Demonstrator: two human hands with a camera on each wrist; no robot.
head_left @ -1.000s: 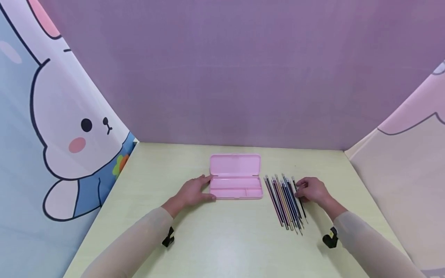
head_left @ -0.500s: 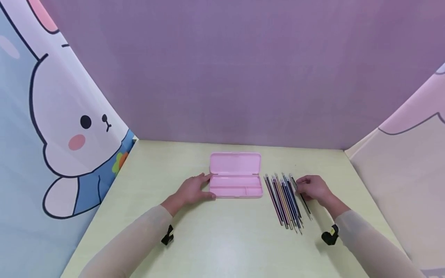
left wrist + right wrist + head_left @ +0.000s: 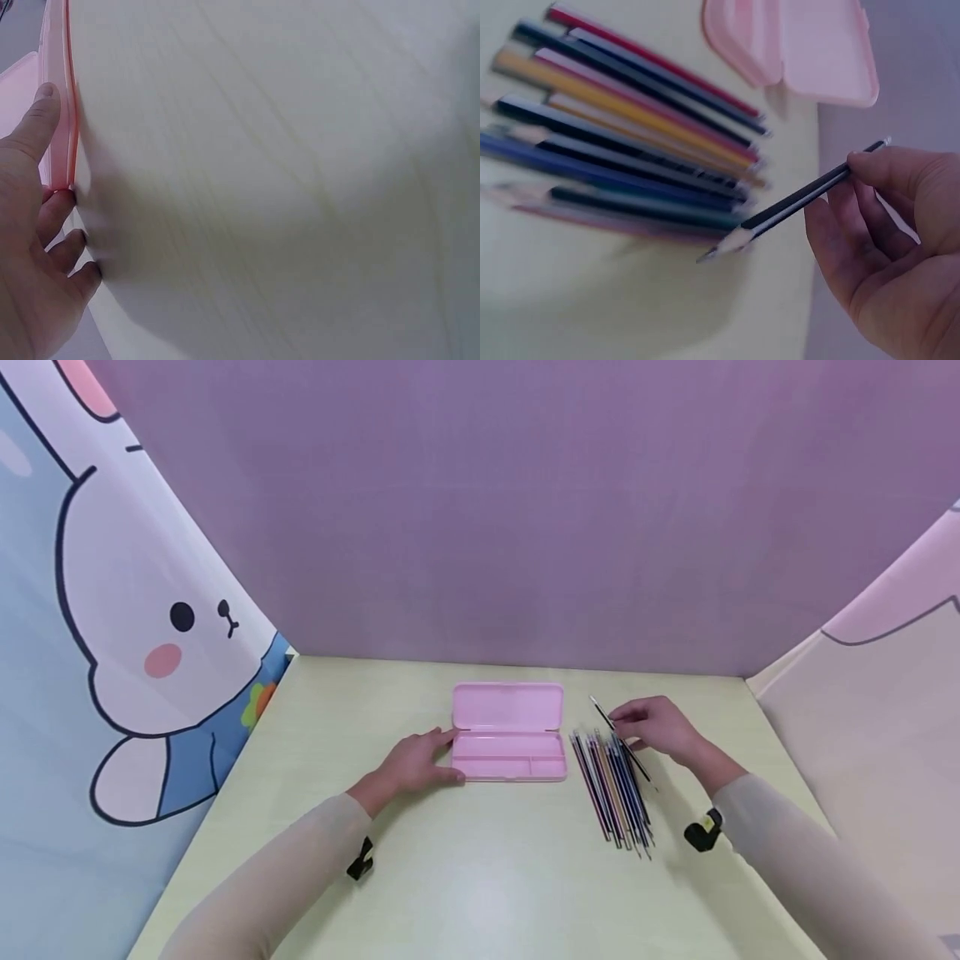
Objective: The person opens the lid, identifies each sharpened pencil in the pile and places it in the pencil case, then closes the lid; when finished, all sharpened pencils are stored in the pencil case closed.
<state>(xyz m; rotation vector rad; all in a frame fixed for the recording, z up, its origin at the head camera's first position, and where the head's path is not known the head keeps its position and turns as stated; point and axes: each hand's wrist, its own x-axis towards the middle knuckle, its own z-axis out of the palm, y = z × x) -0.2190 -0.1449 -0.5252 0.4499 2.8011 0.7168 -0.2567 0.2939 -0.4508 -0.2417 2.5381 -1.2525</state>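
Note:
A pink pencil case (image 3: 508,747) lies with its lid up on the table. My left hand (image 3: 416,762) rests against its left end, the thumb laid straight along the front corner and the other fingers loosely bent beside it. My right hand (image 3: 656,727) pinches a dark pencil (image 3: 799,196) between thumb and fingers. The pencil slants, its sharpened tip towards me and its far end raised to the upper left. Under and left of it a row of several pencils (image 3: 611,793) lies on the table, right of the case.
The case's tray has a long compartment at the back and two smaller ones in front. A purple partition (image 3: 525,527) stands behind the table (image 3: 480,877), with printed cloth (image 3: 135,610) on the left side and more cloth on the right.
My right hand has drawn the dark pencil from the row's right edge, lifted it and moved it away from me and leftward. The left hand stays at the case.

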